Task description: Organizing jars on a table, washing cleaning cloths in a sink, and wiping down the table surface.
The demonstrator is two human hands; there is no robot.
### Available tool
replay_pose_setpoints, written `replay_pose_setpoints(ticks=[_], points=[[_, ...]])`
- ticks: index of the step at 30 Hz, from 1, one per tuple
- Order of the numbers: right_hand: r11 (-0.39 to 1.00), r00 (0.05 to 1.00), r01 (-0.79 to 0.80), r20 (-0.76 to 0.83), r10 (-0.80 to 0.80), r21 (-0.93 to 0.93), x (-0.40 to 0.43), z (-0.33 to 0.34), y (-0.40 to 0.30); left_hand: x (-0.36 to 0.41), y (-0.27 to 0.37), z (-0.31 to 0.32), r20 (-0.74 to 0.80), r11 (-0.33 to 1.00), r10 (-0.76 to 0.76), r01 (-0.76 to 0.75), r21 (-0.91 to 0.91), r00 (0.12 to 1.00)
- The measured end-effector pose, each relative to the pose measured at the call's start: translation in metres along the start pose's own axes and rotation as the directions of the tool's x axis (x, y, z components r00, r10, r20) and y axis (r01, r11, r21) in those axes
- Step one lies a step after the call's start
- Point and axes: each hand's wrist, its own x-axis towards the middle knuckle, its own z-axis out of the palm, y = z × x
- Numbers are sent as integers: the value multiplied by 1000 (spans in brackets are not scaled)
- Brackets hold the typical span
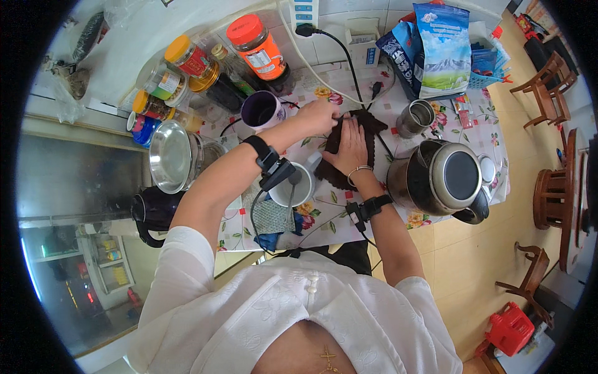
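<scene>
A dark brown cloth (337, 174) lies on the flower-patterned tablecloth. My left hand (320, 117) is curled at its upper left edge, with the fingertips pinching the fabric there. Flat on top of the cloth rests my right hand (350, 148), palm down and fingers stretched out. Left of the right hand stands a white mug (306, 187) with a spoon (291, 196) in it. A cup with a dark purple inside (259, 110) is beside my left forearm. To the right are a stainless steel cup (416, 118) and a large electric kettle (434, 175).
Jars and bottles, including an orange-labelled jar (261, 51), line the wall at the back left. A black power cord (348, 56) runs from the power strip (303, 11) down to the cloth. A blue bag (441, 51) stands back right. A folded towel (273, 217) lies near the front edge.
</scene>
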Motion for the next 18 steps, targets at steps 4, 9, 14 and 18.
replay_pose_setpoints(ticks=[4, 9, 14, 18], points=[[996, 1000, 29, -10, -28, 88, 32, 7, 6, -10, 11, -46, -198, 999, 36, -35, 9, 979], [981, 997, 60, -54, -51, 185, 89, 26, 10, -23, 12, -82, -448, 980, 161, -90, 175, 880], [935, 975, -146, 209, 80, 323, 123, 25, -7, -30, 17, -92, -434, 977, 147, -63, 202, 889], [908, 972, 140, 119, -201, 394, 130, 41, -18, -21, 17, -87, -473, 990, 115, -61, 129, 874]])
